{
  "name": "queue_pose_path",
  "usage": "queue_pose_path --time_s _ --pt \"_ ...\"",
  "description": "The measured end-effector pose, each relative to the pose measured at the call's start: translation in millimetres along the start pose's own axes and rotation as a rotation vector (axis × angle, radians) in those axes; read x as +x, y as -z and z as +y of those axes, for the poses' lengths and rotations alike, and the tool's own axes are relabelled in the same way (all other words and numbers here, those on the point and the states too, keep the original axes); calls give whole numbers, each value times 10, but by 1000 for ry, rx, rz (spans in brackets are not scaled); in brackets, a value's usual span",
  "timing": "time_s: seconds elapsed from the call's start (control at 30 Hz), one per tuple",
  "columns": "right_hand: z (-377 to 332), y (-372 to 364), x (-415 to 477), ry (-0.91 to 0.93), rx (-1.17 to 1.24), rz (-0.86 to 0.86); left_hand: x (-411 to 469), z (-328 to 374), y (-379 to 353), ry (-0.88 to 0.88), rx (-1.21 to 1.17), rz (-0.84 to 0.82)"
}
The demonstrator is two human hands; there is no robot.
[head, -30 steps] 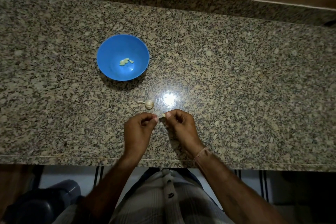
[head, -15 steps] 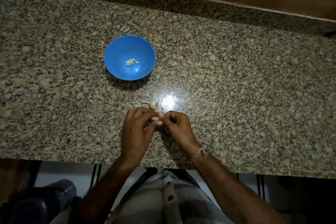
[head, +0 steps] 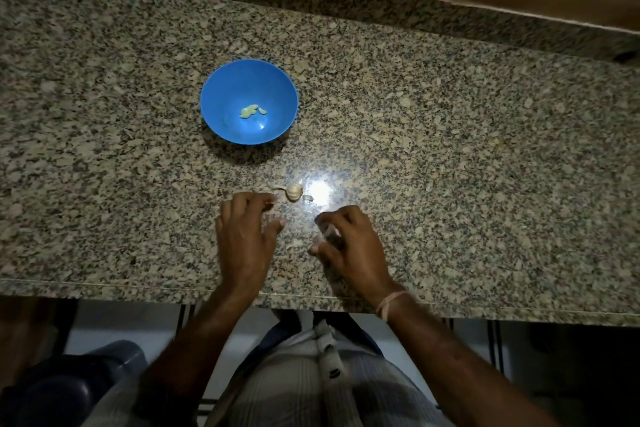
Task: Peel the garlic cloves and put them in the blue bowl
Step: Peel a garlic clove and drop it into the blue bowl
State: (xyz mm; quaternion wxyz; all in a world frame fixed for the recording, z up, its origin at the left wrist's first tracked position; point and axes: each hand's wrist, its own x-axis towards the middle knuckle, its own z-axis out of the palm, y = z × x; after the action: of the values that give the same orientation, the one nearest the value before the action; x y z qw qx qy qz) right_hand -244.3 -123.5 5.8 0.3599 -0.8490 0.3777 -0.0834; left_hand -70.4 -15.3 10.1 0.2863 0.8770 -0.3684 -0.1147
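Observation:
The blue bowl [head: 249, 101] stands on the granite counter with two or three peeled cloves [head: 252, 110] at its bottom. A small garlic bulb [head: 293, 191] with a stem lies in front of the bowl, and a small pale clove [head: 308, 198] rests just right of it. My left hand [head: 244, 239] hovers below-left of the bulb with fingers spread and nothing visible in it. My right hand [head: 346, 243] is apart from it, lower right of the bulb, fingers curled and blurred; whether it holds anything I cannot tell.
The speckled granite counter [head: 450, 166] runs wide to both sides, with a bright light glare beside the bulb. A raised granite backsplash and wooden strip lie behind. The counter's front edge is just under my wrists; a dark bin [head: 69, 388] sits below left.
My hands were pinched together on a clove; now they have parted and drawn back toward me. A small clove now lies on the counter beside the bulb.

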Motion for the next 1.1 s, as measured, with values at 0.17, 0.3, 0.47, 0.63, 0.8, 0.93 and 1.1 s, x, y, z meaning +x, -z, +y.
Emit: queue_pose_path --time_s 0.17,0.3,0.47,0.63,0.8,0.93,1.1 --pt "-16 -127 -26 81 -45 99 4 243 -177 -113 142 -77" --pt "117 -40 -35 12 59 142 163 378 -218 -202 369 -45" --pt "264 63 25 42 75 91 306 456 -316 -184 397 -35" --pt "346 148 77 74 131 -4 308 513 -410 -157 440 -16" --pt "323 282 130 -76 360 -56 148 654 -419 -54 377 32" --pt "174 357 188 -320 747 -153 -239 765 -258 235 -336 110" --pt "-287 245 254 -398 968 -326 -607 512 -61 494 -489 202"
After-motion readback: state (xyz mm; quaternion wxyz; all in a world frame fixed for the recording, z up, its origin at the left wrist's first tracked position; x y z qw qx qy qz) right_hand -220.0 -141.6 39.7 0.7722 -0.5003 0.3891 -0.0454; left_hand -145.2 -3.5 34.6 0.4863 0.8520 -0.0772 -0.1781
